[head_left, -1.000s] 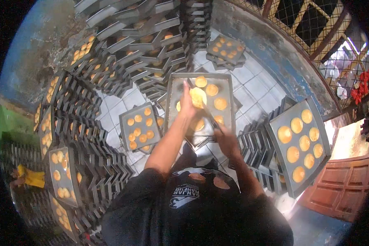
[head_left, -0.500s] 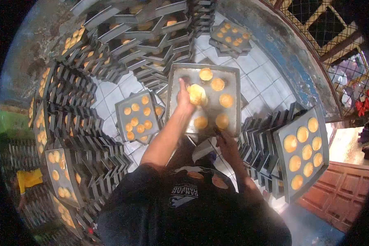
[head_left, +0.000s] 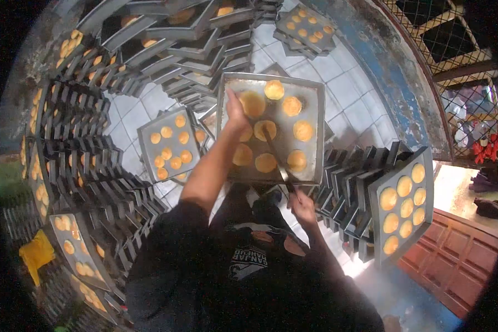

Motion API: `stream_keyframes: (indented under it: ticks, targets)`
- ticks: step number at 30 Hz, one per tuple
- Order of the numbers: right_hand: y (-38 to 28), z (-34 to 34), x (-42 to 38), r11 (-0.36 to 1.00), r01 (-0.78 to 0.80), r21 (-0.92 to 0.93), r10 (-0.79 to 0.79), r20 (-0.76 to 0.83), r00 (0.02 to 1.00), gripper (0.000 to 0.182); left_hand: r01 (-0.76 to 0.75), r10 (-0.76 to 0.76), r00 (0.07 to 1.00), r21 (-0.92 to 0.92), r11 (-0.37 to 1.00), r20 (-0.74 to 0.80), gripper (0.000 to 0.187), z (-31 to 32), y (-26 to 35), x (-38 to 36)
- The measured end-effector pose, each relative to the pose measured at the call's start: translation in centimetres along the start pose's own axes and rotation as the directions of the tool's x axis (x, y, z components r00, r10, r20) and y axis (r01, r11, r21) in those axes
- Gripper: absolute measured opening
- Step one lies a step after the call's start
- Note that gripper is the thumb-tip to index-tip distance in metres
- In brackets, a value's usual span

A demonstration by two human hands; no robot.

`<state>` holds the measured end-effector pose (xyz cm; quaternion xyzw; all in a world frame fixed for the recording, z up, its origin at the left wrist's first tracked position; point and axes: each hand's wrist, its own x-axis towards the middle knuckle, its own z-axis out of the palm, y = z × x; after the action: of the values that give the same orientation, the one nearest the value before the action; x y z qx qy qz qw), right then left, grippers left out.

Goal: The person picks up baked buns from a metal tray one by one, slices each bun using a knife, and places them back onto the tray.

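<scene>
A square metal baking tray with several round golden buns is in front of me. My left hand reaches over its left side. A larger-looking bun sits against its fingers, which seem to grip it; the far side of the grip is hidden. At the tray's near edge, my right hand is closed round a long, narrow, dark tool. The tool's tip overlaps the middle bun; whether it touches cannot be seen. My left wrist partly covers buns on the tray's left.
Tall crisscrossed stacks of trays stand at left, at the back and at right. Lower bun trays are at centre left and far right. A wire-mesh window lies beyond the blue wall.
My left hand and its bun have moved left and away from me. My right hand has come into clearer view, with the tool now stretched over the tray's middle.
</scene>
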<state>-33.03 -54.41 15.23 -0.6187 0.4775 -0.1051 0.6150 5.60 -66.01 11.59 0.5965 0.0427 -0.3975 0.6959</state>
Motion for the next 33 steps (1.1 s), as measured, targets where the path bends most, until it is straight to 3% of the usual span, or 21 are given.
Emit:
stream_keyframes:
  ticks: [1, 2, 3, 5, 6, 7, 8, 10, 11, 12, 13, 14, 15, 20, 22, 26, 28, 29, 30, 31, 33]
  targets:
    - [0.5, -0.7, -1.8, 0.988, -0.119, 0.094, 0.122, -0.031, 0.992, 0.037, -0.155, 0.176, 0.978, 0.173, 0.973, -0.113, 0.086, -1.3, -1.0, 2.1]
    - [0.9, -1.3, -3.3, 0.956, -0.224, 0.191, 0.238, -0.054, 0.97, 0.038, -0.175, 0.261, 0.935, 0.328, 0.928, -0.239, 0.083, -2.4, -1.1, 2.7]
    - [1.3, -1.8, -5.0, 0.959, -0.223, 0.178, 0.236, -0.056, 0.97, 0.038, -0.17, 0.361, 0.867, 0.476, 0.863, -0.344, 0.08, -3.6, -0.9, 3.3]
    - [2.2, -2.8, -7.5, 0.992, -0.109, -0.068, 0.1, -0.129, 0.987, 0.035, -0.151, 0.584, 0.768, 0.812, 0.564, -0.262, 0.082, -8.6, -2.1, 3.6]
    - [1.8, -2.5, -8.3, 0.979, -0.203, 0.033, 0.206, -0.194, 0.959, 0.035, -0.122, 0.537, 0.811, 0.83, 0.544, -0.233, 0.085, -11.0, -2.6, 2.4]
    - [3.0, -2.7, -8.9, 0.991, -0.132, 0.011, 0.131, -0.201, 0.971, 0.035, -0.096, 0.489, 0.849, 0.85, 0.518, -0.202, 0.088, -13.6, -3.3, 1.1]
    - [4.5, -2.9, -9.3, 0.998, -0.057, -0.01, 0.054, -0.207, 0.977, 0.035, -0.066, 0.505, 0.85, 0.92, 0.385, -0.15, 0.091, -18.0, -7.9, 2.2]
    - [4.3, -3.3, -9.3, 0.989, -0.119, 0.082, 0.133, -0.195, 0.972, 0.036, -0.041, 0.351, 0.93, 0.921, 0.387, -0.106, 0.095, -21.7, -12.2, -0.2]
    - [4.3, -3.2, -9.1, 0.967, -0.192, 0.169, 0.22, -0.168, 0.961, 0.037, -0.019, 0.184, 0.979, 0.852, 0.523, -0.091, 0.097, -21.9, -12.3, -2.9]
    - [5.2, -3.3, -8.8, 0.97, -0.182, 0.16, 0.204, -0.135, 0.97, 0.037, -0.074, 0.201, 0.979, 0.9, 0.429, -0.015, 0.095, -22.9, -15.1, -3.3]
    - [6.7, -3.8, -8.5, 0.961, -0.188, 0.202, 0.217, -0.135, 0.967, 0.04, -0.059, 0.061, 0.998, 0.865, 0.498, 0.032, 0.091, -22.8, -14.3, -5.8]
    - [7.5, -4.1, -8.1, 0.952, -0.192, 0.237, 0.228, -0.135, 0.964, 0.044, -0.111, 0.153, 0.987, 0.913, 0.393, 0.054, 0.086, -24.1, -17.2, -4.6]
    - [6.3, -4.2, -8.2, 0.957, -0.137, 0.255, 0.166, -0.095, 0.982, 0.044, 0.009, 0.133, 0.988, 0.872, 0.489, -0.085, 0.084, -22.8, -16.2, -7.1]
    - [3.2, -6.3, -9.6, 0.992, -0.115, -0.056, 0.117, 0.022, 0.993, 0.046, 0.147, 0.088, 0.943, 0.638, 0.756, -0.321, 0.074, -25.0, -19.1, -18.3]
    - [3.3, -6.6, -10.3, 0.993, -0.054, -0.102, 0.053, -0.015, 0.998, 0.039, 0.187, 0.064, 0.904, 0.526, 0.83, -0.422, 0.071, -27.8, -21.0, -22.7]
    - [3.2, -4.7, -10.1, 0.992, -0.072, -0.105, 0.089, 0.166, 0.982, 0.039, 0.158, 0.159, 0.809, 0.47, 0.868, -0.566, 0.068, -36.6, -23.9, -27.9]
    - [4.0, -2.9, -9.3, 0.995, -0.086, -0.058, 0.096, 0.209, 0.973, 0.039, 0.159, 0.163, 0.703, 0.376, 0.913, -0.692, 0.071, -40.8, -24.0, -29.8]
    - [3.8, -1.9, -8.9, 0.992, -0.082, -0.095, 0.103, 0.245, 0.964, 0.04, 0.283, -0.067, 0.743, 0.222, 0.933, -0.666, 0.074, -42.7, -22.3, -31.2]
    - [3.0, -0.5, -8.2, 0.988, -0.073, -0.133, 0.107, 0.277, 0.955, 0.04, 0.205, 0.037, 0.707, 0.255, 0.945, -0.706, 0.07, -46.1, -24.1, -30.4]
    - [-2.0, 2.0, -9.1, 0.969, -0.192, -0.154, 0.23, 0.29, 0.929, 0.04, 0.192, 0.065, 0.675, 0.26, 0.946, -0.735, 0.066, -46.8, -21.9, -30.9]
    - [-1.6, 4.6, -7.9, 0.977, -0.154, -0.149, 0.195, 0.313, 0.93, 0.041, 0.123, 0.05, 0.625, 0.161, 0.979, -0.779, 0.053, -48.5, -18.0, -30.8]
